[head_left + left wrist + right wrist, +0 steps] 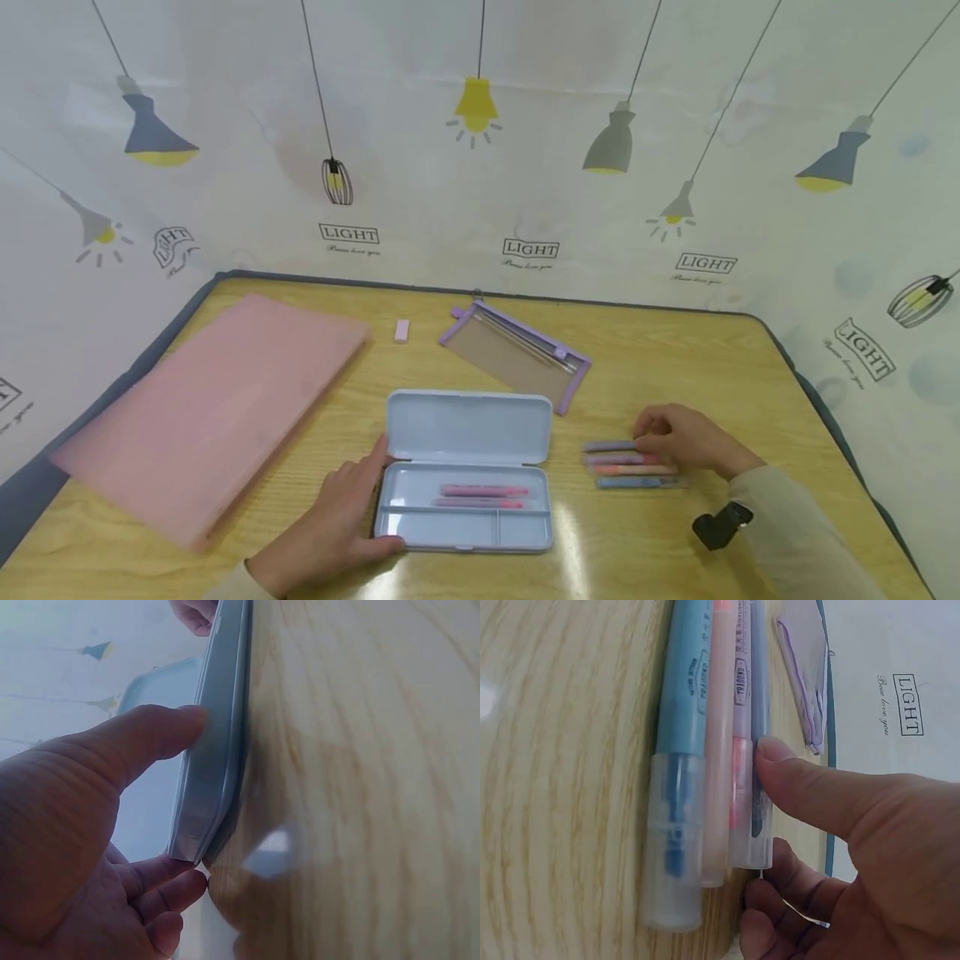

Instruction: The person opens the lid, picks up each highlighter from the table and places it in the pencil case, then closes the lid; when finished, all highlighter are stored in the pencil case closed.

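Note:
A pale blue pencil case (468, 427) lies with its lid raised, and two pink-tipped highlighters (483, 492) rest in its long rear compartment. My left hand (337, 517) grips the case's left end, the thumb on its front wall in the left wrist view. To the right, several capped highlighters lie side by side on the table: a blue one (682, 697), a peach one (637, 470), a lilac one with a pink tip (740, 682) and a grey one (760, 690). My right hand (690, 437) pinches the grey highlighter's capped end, which is farthest back in the row.
A pink folder (225, 400) covers the table's left side. Farther back lie a small pale eraser (402, 331) and a mesh zip pouch (510, 350) with purple edging and thin sticks inside. A printed wall covering (420, 167) rises behind the wooden table (675, 358).

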`<state>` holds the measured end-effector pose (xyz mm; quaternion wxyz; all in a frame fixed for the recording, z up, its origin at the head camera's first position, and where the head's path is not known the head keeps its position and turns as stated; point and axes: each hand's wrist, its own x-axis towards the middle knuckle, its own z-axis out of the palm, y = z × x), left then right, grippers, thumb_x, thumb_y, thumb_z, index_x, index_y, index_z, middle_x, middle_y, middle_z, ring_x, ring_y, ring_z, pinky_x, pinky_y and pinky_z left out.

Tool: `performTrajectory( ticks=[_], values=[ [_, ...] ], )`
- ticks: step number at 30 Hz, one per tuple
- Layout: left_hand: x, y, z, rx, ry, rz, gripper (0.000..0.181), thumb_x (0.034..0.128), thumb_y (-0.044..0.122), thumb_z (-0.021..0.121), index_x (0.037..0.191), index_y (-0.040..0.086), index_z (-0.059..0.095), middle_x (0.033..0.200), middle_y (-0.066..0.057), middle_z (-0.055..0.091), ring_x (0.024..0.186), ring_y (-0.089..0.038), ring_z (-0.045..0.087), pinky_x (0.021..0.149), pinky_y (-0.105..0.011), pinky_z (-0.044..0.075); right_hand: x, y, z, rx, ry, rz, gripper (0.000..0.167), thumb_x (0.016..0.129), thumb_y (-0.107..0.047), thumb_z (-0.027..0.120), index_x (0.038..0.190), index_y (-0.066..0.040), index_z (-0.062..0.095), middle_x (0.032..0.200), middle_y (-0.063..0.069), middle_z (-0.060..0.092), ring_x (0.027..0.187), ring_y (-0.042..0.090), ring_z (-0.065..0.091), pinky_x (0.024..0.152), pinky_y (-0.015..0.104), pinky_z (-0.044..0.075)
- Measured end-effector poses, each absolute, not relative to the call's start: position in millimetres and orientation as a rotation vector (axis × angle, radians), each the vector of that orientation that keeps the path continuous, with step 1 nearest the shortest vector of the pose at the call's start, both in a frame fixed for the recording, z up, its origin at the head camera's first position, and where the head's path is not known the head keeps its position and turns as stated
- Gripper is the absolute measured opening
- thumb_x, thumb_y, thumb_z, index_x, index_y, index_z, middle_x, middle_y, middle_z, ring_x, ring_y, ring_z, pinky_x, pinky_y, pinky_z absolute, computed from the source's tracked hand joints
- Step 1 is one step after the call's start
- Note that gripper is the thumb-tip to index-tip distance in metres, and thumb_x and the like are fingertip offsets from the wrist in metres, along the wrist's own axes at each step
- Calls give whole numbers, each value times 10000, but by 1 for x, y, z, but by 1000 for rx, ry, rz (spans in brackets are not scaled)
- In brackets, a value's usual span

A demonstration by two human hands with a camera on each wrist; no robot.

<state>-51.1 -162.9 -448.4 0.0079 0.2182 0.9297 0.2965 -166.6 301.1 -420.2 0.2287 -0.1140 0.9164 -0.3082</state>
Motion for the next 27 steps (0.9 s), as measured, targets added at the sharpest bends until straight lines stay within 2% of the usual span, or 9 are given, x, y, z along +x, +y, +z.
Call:
performTrajectory(
  ticks=[5, 10, 12, 17, 22, 27],
  values=[
    [-51, -163, -448, 690, 2910, 931, 1182, 717, 480, 827, 1539, -29, 149, 1317, -46, 546, 1017, -169, 457, 874, -403, 349, -169, 302, -422, -377, 2550, -823, 69, 929, -176, 664, 946, -114, 689, 855, 3, 652, 792, 174, 521, 729, 348, 412],
    [-50, -162, -447, 674, 2900, 927, 1185, 717, 468, 831, 1543, -24, 139, 1302, -34, 555, 993, -157, 445, 880, -415, 351, -167, 305, -425, -531, 2705, -717, 45, 914, -201, 687, 888, -177, 715, 907, -13, 590, 798, 117, 476, 718, 304, 407],
    [-50, -162, -446, 672, 2899, 926, 1184, 717, 465, 833, 1543, -24, 140, 1298, -33, 561, 986, -156, 444, 881, -423, 354, -163, 306, -424, -583, 2767, -676, 47, 920, -227, 682, 894, -201, 711, 909, -31, 564, 786, 85, 469, 695, 282, 410],
    [-50, -162, -446, 663, 2907, 924, 1168, 717, 455, 832, 1543, -18, 155, 1298, -18, 559, 972, -133, 431, 875, -383, 343, -149, 304, -410, -657, 2832, -686, 66, 940, -253, 658, 964, -210, 701, 913, -117, 641, 794, -1, 556, 689, 262, 469],
    [-51, -162, -446, 658, 2902, 928, 1161, 721, 444, 830, 1550, -5, 151, 1303, -6, 552, 977, -122, 426, 874, -359, 331, -131, 283, -388, -803, 2855, -752, 68, 953, -231, 639, 976, -214, 701, 914, -164, 649, 777, -39, 549, 667, 245, 468],
    [-51, -162, -446, 648, 2891, 934, 1169, 715, 454, 833, 1549, 0, 152, 1279, -4, 565, 974, -127, 431, 877, -375, 337, -116, 246, -377, -940, 2873, -743, 31, 907, -240, 696, 902, -241, 666, 827, -183, 590, 691, -34, 471, 609, 210, 430]
  ],
)
